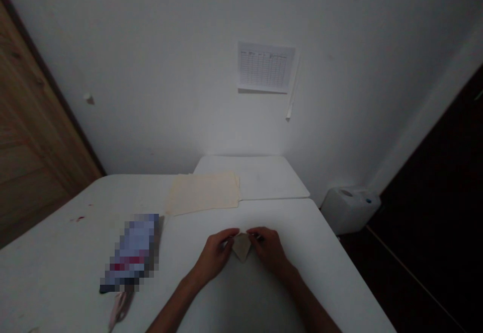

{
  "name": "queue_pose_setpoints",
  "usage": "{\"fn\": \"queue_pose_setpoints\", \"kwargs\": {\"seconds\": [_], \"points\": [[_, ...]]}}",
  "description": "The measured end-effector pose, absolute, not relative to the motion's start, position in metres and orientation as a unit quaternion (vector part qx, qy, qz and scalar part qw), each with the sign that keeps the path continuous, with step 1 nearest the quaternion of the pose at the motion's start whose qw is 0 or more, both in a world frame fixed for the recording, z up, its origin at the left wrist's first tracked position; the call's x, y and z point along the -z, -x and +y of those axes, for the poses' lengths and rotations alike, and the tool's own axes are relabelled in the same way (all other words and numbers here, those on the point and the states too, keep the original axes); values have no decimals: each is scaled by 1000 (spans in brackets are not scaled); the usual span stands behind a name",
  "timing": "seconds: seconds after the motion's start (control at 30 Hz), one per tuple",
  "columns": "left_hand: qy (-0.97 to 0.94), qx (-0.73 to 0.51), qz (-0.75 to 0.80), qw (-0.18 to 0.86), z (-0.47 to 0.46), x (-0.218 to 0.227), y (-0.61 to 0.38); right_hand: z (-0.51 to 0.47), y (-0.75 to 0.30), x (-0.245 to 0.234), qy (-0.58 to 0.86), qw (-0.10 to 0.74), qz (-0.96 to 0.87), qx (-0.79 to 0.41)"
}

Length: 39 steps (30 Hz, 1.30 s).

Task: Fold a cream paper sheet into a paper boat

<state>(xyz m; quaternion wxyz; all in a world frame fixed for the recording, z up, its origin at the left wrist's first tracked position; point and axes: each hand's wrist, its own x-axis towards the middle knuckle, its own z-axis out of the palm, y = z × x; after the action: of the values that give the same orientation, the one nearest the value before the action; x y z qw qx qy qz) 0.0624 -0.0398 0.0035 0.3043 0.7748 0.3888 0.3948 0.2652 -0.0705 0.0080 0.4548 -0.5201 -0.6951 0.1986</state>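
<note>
A small folded piece of paper (242, 247), pale and pointed at its lower end, is held just above or on the white table. My left hand (219, 252) pinches its left upper corner between thumb and fingers. On the other side, my right hand (268, 247) grips the right upper corner the same way. Both hands are close together, with the paper's point facing me. Beyond them lie cream-coloured sheets of paper (204, 193), the nearest loose things to my hands.
The white table (302, 282) meets a white board (271, 177) near the wall. Left of my arms lies a blurred blue pouch-like thing (136, 247) with a pink strap (119, 305). A printed sheet (266, 69) hangs on the wall. A white plastic container (350, 210) stands right of the table.
</note>
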Motion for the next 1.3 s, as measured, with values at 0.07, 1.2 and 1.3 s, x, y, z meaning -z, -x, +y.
{"fn": "queue_pose_setpoints", "kwargs": {"seconds": [0.07,1.2,1.3], "points": [[-782,-386,382,306,-39,-3,-60,-72,-267,-9,511,448,-708,-189],[-881,-321,296,180,-45,-1,-50,-77,-275,-2,435,355,-817,-133],[-885,-310,298,178,-45,-2,-48,-79,-274,-4,434,346,-822,-128]]}}
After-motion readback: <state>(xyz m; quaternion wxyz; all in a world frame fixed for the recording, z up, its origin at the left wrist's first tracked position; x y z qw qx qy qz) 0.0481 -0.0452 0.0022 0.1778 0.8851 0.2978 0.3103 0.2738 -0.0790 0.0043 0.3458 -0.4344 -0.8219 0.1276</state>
